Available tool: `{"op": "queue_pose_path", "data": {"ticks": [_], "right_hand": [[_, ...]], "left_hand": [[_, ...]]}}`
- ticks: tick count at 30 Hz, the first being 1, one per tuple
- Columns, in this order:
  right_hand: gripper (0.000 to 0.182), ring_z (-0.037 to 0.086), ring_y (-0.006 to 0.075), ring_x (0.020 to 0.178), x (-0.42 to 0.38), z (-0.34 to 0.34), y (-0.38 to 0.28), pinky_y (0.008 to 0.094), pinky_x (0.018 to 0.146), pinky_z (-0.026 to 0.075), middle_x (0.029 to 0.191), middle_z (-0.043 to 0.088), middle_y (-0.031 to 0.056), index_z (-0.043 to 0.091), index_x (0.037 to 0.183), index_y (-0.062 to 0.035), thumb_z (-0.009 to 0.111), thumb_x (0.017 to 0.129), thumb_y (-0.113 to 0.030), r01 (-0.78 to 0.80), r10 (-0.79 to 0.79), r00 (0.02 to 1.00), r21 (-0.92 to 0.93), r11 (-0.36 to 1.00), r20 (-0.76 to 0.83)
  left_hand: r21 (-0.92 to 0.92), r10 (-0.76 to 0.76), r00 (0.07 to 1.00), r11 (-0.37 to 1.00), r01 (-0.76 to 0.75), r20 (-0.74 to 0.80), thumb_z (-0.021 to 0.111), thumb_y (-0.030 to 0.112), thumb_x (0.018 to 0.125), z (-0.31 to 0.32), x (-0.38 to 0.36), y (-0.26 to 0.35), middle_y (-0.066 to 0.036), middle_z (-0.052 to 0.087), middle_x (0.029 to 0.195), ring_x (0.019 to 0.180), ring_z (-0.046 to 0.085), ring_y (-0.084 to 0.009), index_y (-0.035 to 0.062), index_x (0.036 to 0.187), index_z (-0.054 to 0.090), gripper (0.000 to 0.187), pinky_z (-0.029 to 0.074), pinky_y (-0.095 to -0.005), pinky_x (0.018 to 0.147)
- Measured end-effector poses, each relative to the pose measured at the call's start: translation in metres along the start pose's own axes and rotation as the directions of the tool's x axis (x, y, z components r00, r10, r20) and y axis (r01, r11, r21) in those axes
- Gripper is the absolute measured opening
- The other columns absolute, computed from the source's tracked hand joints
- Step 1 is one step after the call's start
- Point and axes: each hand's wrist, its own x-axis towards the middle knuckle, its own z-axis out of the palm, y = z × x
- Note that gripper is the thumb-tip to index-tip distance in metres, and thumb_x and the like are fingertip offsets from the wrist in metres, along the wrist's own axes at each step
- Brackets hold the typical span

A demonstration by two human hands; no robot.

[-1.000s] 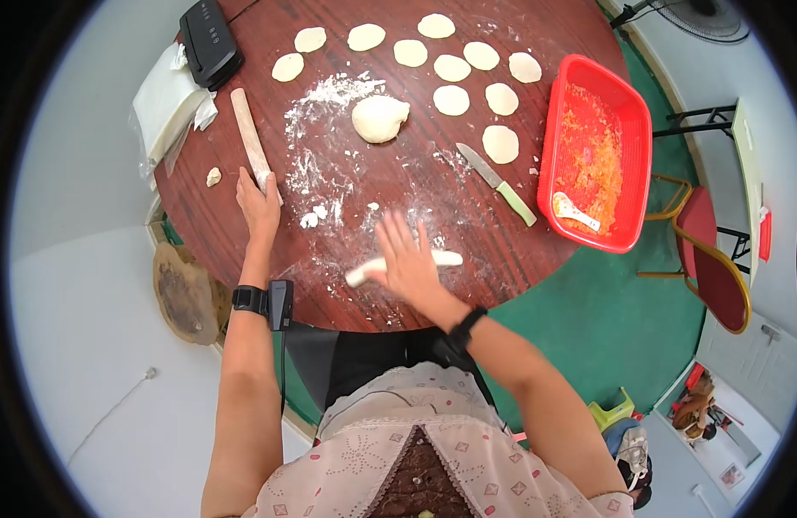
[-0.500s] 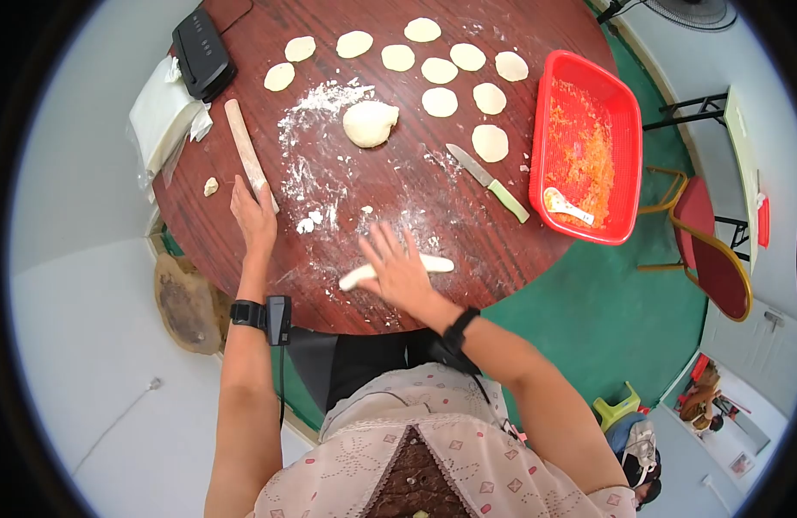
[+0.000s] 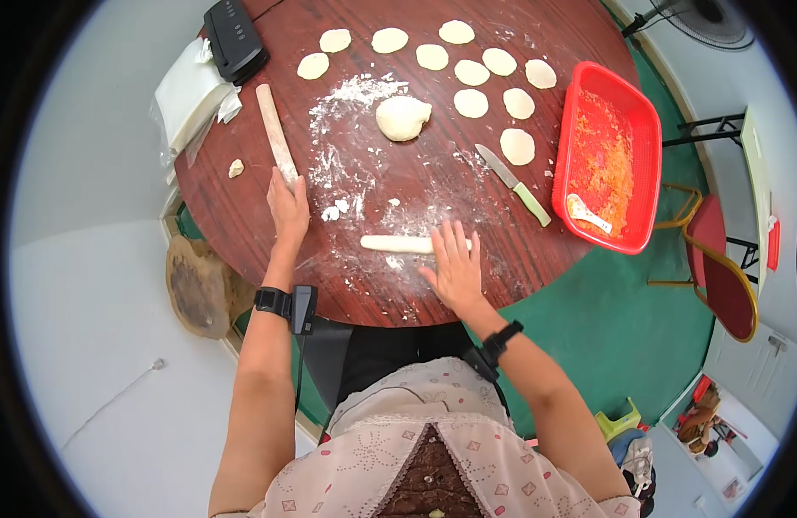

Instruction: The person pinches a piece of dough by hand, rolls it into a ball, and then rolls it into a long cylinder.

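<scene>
My right hand (image 3: pixel 455 266) lies flat with fingers stretched over the right end of a dough rope (image 3: pixel 398 244), which is now nearly straight across the floured table. My left hand (image 3: pixel 288 209) rests open on the table at the near end of a wooden rolling pin (image 3: pixel 276 129); its fingers touch the pin without wrapping round it. Beyond the rope sits a round lump of dough (image 3: pixel 402 119). A knife (image 3: pixel 512 183) with a green handle lies to the right of the lump. Small dough scraps (image 3: pixel 332 211) lie between my hands.
Several flat dough rounds (image 3: pixel 516 147) are spread over the far part of the table (image 3: pixel 243 207). A red basket (image 3: pixel 560 173) at the right edge holds shredded orange filling (image 3: pixel 601 164) and a white spoon (image 3: pixel 586 211). A black appliance (image 3: pixel 234 39) and white bags (image 3: pixel 191 95) stand at the far left.
My right hand has moved right along the dough rope and slightly away from me. The rope has rolled away from me and straightened. My left hand stays by the rolling pin; the view has shifted.
</scene>
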Motion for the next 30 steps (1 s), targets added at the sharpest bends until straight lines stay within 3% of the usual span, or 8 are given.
{"op": "queue_pose_path", "data": {"ticks": [3, 9, 13, 19, 23, 25, 27, 30], "right_hand": [[0.069, 0.022, 0.0311, 0.131, -0.018, 0.008, 0.007, 0.0524, 0.105, 0.015, 0.14, 0.029, 0.0159, 0.034, 0.133, -0.0053, 0.051, 0.081, -0.047, -0.007, 0.003, 0.997, 0.057, 0.998, 0.079], [0.071, 0.022, 0.0346, 0.131, 0.067, -0.009, 0.025, 0.0514, 0.105, 0.015, 0.139, 0.027, 0.0197, 0.032, 0.133, -0.0013, 0.052, 0.08, -0.044, 0.046, -0.057, 0.993, -0.11, 0.993, -0.101], [0.071, 0.023, 0.0363, 0.13, 0.047, -0.008, 0.022, 0.0503, 0.105, 0.015, 0.139, 0.028, 0.0204, 0.032, 0.132, 0.001, 0.051, 0.081, -0.045, 0.072, -0.07, 0.997, 0.05, 0.996, -0.041], [0.074, 0.022, 0.0326, 0.131, -0.016, -0.012, 0.021, 0.0513, 0.105, 0.014, 0.139, 0.028, 0.0191, 0.033, 0.131, 0.0022, 0.05, 0.08, -0.049, 0.145, -0.133, 0.974, -0.052, 0.988, 0.185], [0.073, 0.017, 0.0305, 0.134, 0.035, -0.015, -0.001, 0.0519, 0.106, 0.009, 0.141, 0.026, 0.0187, 0.033, 0.132, -0.0002, 0.052, 0.079, -0.048, -0.118, 0.118, 0.993, -0.075, 0.99, -0.001], [0.074, 0.017, 0.0305, 0.134, 0.061, -0.011, -0.025, 0.0512, 0.106, 0.008, 0.142, 0.025, 0.0179, 0.033, 0.133, -0.0008, 0.051, 0.079, -0.049, 0.035, -0.033, 0.999, 0.038, 0.999, -0.037], [0.073, 0.018, 0.0303, 0.134, 0.079, -0.005, -0.056, 0.0511, 0.107, 0.008, 0.141, 0.026, 0.0173, 0.034, 0.132, -0.0022, 0.052, 0.079, -0.048, 0.134, -0.148, 0.983, 0.122, 0.983, 0.112], [0.069, 0.02, 0.028, 0.133, 0.072, 0.032, -0.078, 0.0497, 0.107, 0.01, 0.14, 0.029, 0.0139, 0.036, 0.132, -0.0041, 0.045, 0.082, -0.051, 0.262, -0.262, 0.964, 0.012, 0.965, 0.053]], "left_hand": [[0.005, -0.005, 1.0, 1.0, 0.005, 0.001, 0.045, 0.03, 0.089, -0.003, 0.0, -0.003, -0.029, 0.038, 0.128, 0.12, 0.035, -0.0396, -0.0109, 0.13, 0.027, 0.061, 0.026, -0.0424, 0.101], [0.041, -0.02, 1.0, 0.999, 0.021, -0.008, 0.044, 0.031, 0.09, -0.01, -0.002, -0.011, -0.028, 0.036, 0.13, 0.122, 0.032, -0.0386, -0.009, 0.132, 0.025, 0.061, 0.024, -0.0425, 0.102], [0.027, -0.032, 0.999, 0.999, 0.031, 0.003, 0.044, 0.031, 0.09, -0.016, 0.0, -0.009, -0.028, 0.034, 0.131, 0.123, 0.031, -0.0387, -0.0087, 0.132, 0.025, 0.061, 0.023, -0.0423, 0.103], [0.011, 0.006, 1.0, 1.0, -0.006, 0.015, 0.043, 0.031, 0.091, -0.014, -0.001, -0.012, -0.028, 0.034, 0.132, 0.123, 0.03, -0.0388, -0.0087, 0.132, 0.025, 0.06, 0.023, -0.0425, 0.103], [0.029, 0.035, 0.999, 0.999, -0.036, 0.034, 0.043, 0.031, 0.091, -0.01, -0.003, -0.015, -0.027, 0.034, 0.131, 0.122, 0.031, -0.0389, -0.0088, 0.132, 0.026, 0.06, 0.023, -0.0429, 0.103], [0.037, 0.054, 0.998, 0.998, -0.054, 0.019, 0.044, 0.03, 0.09, -0.01, 0.0, -0.014, -0.027, 0.035, 0.131, 0.122, 0.032, -0.0388, -0.0088, 0.131, 0.026, 0.059, 0.024, -0.0428, 0.102], [0.038, 0.07, 0.997, 0.997, -0.071, 0.013, 0.044, 0.029, 0.09, -0.011, 0.002, -0.009, -0.027, 0.036, 0.13, 0.122, 0.032, -0.0387, -0.009, 0.131, 0.027, 0.058, 0.024, -0.0427, 0.102], [0.024, 0.087, 0.996, 0.996, -0.088, 0.013, 0.044, 0.027, 0.09, -0.017, 0.006, 0.003, -0.027, 0.037, 0.129, 0.121, 0.033, -0.0387, -0.0093, 0.13, 0.028, 0.057, 0.025, -0.0425, 0.102]]}}
